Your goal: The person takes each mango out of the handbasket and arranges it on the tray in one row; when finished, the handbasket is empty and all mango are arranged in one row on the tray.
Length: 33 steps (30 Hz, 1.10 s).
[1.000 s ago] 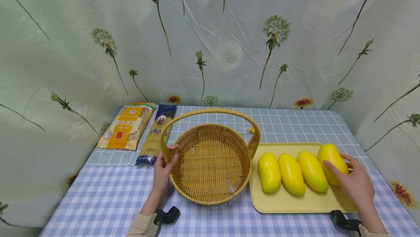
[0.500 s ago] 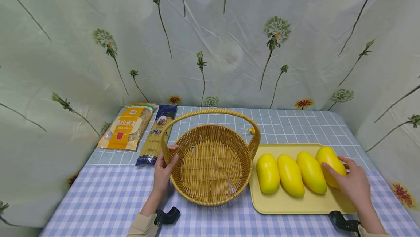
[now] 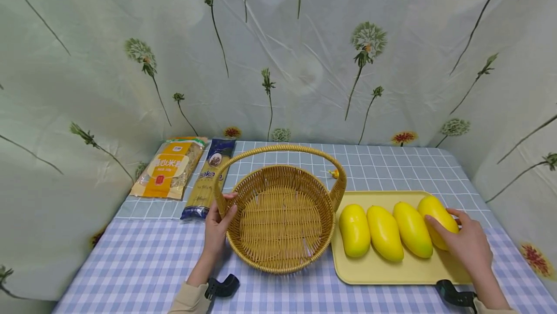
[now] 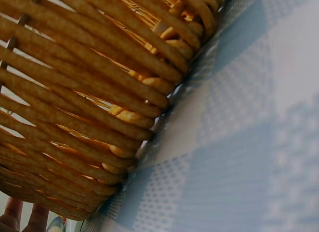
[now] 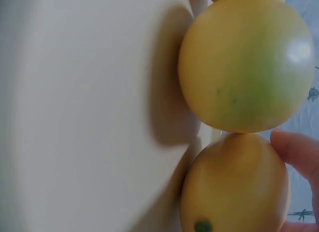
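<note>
In the head view a round wicker basket with a tall arched handle stands mid-table. My left hand grips the left base of that handle, thumb inside the rim. The left wrist view shows the woven wall close up, two fingertips beyond it. To the right, several yellow mangoes lie side by side on a yellow tray. My right hand holds the rightmost mango between thumb and fingers. In the right wrist view this mango touches its green-tinged neighbour.
Behind the basket on the left lie an orange-labelled food bag and a blue-and-gold pasta packet. A small yellow object sits behind the handle's right side. A floral curtain closes off the back of the checked table.
My right hand and the rightmost mango have shifted slightly left, and the other mangoes have moved a little left on the tray. The left hand and the basket stay put.
</note>
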Available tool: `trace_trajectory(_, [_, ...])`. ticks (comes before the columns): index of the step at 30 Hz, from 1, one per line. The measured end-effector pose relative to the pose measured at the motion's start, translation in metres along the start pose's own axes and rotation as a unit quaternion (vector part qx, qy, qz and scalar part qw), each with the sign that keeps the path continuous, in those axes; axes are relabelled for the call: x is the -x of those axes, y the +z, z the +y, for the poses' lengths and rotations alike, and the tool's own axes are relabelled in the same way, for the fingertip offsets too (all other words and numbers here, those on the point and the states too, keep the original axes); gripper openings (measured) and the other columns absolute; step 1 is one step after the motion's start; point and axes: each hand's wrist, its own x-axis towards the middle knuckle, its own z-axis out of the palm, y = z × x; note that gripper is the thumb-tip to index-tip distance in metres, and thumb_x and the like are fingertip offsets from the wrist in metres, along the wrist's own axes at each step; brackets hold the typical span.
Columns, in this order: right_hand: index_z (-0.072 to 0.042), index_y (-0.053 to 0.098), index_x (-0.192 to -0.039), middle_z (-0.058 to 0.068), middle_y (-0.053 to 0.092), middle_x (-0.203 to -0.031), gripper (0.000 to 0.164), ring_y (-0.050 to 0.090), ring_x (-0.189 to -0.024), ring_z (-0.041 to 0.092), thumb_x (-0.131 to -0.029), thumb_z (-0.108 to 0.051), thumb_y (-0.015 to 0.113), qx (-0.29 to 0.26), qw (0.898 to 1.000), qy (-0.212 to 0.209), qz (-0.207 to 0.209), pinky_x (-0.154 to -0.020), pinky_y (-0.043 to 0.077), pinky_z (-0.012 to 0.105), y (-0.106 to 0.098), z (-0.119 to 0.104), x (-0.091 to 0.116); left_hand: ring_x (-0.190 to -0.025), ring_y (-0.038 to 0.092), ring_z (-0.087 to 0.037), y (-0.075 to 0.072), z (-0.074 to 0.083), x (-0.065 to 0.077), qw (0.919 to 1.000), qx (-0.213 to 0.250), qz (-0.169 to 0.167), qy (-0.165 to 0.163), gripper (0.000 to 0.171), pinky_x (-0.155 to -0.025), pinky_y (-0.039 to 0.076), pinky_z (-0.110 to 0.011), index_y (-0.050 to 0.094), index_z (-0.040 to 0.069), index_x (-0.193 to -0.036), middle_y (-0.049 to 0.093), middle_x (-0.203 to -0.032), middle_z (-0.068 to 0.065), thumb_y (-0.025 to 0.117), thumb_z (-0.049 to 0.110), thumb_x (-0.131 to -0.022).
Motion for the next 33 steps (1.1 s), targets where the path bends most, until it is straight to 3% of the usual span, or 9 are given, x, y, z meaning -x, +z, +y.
trace_trajectory(18, [0.008, 0.031, -0.135, 0.037, 0.037, -0.117, 0.086, 0.037, -0.097, 0.046, -0.087, -0.061, 0.045, 0.023, 1.000, 0.003, -0.020, -0.070, 0.042, 0.055, -0.0001, -0.0021, -0.0014, -0.120, 0.048, -0.016, 0.0001, -0.0001, 0.0002, 1.0000, 0.000, 0.001, 0.008, 0.026, -0.101, 0.037, -0.024, 0.045, -0.009, -0.114, 0.058, -0.120, -0.002, 0.054, 0.001, -0.091])
trace_trajectory(33, [0.008, 0.028, -0.136, 0.037, 0.034, -0.121, 0.085, 0.036, -0.099, 0.048, -0.088, -0.060, 0.043, 0.028, 0.999, -0.002, -0.028, -0.073, 0.041, 0.059, -0.0007, -0.0027, 0.0008, -0.120, 0.048, -0.014, -0.0007, -0.0007, 0.0001, 1.0000, 0.000, -0.005, 0.004, 0.028, -0.102, 0.037, -0.025, 0.044, -0.009, -0.116, 0.057, -0.121, -0.006, 0.053, 0.002, -0.092])
